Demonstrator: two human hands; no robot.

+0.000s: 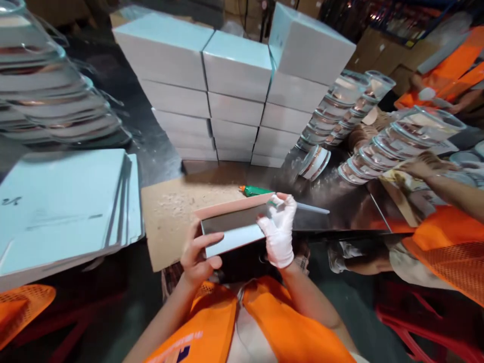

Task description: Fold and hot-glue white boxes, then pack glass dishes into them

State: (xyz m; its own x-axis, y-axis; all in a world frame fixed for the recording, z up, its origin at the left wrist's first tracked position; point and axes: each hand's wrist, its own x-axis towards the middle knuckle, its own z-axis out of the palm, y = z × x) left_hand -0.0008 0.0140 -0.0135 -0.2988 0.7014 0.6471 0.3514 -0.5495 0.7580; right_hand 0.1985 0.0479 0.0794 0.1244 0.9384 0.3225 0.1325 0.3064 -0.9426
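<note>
A small open carton (242, 241) with a pale blue side, a dark inside and a pinkish long edge is held between my two hands, above the front of the table. My bare left hand (198, 254) grips its left end, fingers over the near side and thumb below. My right hand (280, 229), in a white glove with bare fingertips, is closed around the right end. Just beyond the carton lies a green hot glue gun (257, 190) with an orange tip, partly hidden. A translucent stick (313, 208) pokes out behind my right hand.
Stacked white boxes (236, 106) stand at the back. Flat pale blue sheets (64, 196) lie left, below stacked round clear containers (53, 96). A cardboard sheet (170, 217) covers the table front. More round containers (389, 146) and a co-worker's arm (446, 181) are at right.
</note>
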